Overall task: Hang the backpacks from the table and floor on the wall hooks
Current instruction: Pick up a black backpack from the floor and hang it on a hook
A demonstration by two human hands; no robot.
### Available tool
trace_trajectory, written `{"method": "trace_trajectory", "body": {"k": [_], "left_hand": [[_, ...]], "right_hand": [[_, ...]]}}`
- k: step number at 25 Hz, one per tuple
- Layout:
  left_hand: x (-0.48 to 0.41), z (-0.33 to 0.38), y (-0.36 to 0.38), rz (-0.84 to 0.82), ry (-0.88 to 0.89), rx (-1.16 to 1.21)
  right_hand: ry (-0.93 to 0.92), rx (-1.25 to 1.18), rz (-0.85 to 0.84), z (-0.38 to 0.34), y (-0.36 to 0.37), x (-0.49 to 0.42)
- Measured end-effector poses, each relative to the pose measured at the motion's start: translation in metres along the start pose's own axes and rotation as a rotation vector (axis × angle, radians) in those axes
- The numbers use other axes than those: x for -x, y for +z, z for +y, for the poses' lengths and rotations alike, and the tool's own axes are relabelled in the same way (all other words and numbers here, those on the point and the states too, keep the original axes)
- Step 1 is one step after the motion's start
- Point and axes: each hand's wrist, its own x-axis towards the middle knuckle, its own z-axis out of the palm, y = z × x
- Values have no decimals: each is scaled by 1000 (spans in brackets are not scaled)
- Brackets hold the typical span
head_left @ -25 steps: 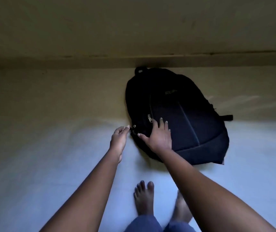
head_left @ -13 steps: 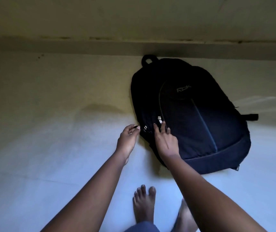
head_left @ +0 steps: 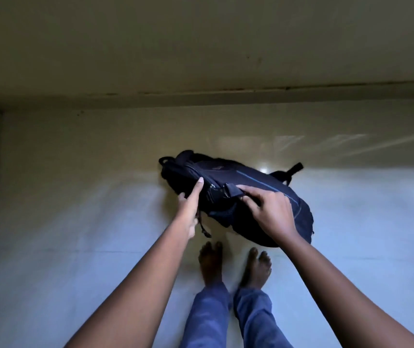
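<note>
Two hands are on one dark navy backpack (head_left: 238, 197), which sits low against the base of the wall (head_left: 200, 46), tipped up onto its side on the pale floor (head_left: 75, 222) just ahead of the person's bare feet (head_left: 236, 264). The left hand (head_left: 189, 212) lies along the side of the pack farther from the wall corner's dark skirting line, fingers stretched out and pressing the fabric rather than curled round anything. The right hand (head_left: 268, 209) is pinched closed on a fold or tab near the zipper track on the pack's upper edge; whether it is a zip pull or cloth cannot be told. The top carry loop (head_left: 167, 160) points away from the feet, toward the wall.

This looks like the pick-up step for a floor backpack, not yet hanging. No hook shows here. Next calls for finding that carry loop, gripping it, lifting the pack clear of the floor and turning toward the hooks.
</note>
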Motion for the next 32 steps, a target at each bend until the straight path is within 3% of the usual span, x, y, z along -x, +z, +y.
{"method": "trace_trajectory", "body": {"k": [2, 4, 9, 14, 16, 18, 23, 27, 30, 32], "left_hand": [[38, 16, -2, -84, -88, 178], [74, 24, -4, -51, -86, 265], [147, 10, -18, 231, 75, 245], [239, -20, -28, 150, 191, 253], [271, -27, -34, 103, 302, 190], [306, -37, -43, 71, 401, 55], [383, -53, -56, 4, 663, -300], [427, -66, -55, 118, 1006, -774], [441, -68, -57, 146, 1043, -799], [445, -63, -59, 108, 934, -645]], "right_hand": [[-62, -81, -5, -17, -28, 29], [-84, -181, -52, -31, -46, 62], [-26, -495, -17, -49, -65, 136], [-10, -658, -307, -45, -109, 206], [-32, -655, -402, -52, -130, 224], [-22, -710, -392, -66, -152, 245], [-61, -726, -218, -123, -191, 275], [82, -533, -36, -161, -207, 269], [76, -542, -12, -168, -213, 256], [-12, -668, -80, -167, -216, 256]]}}
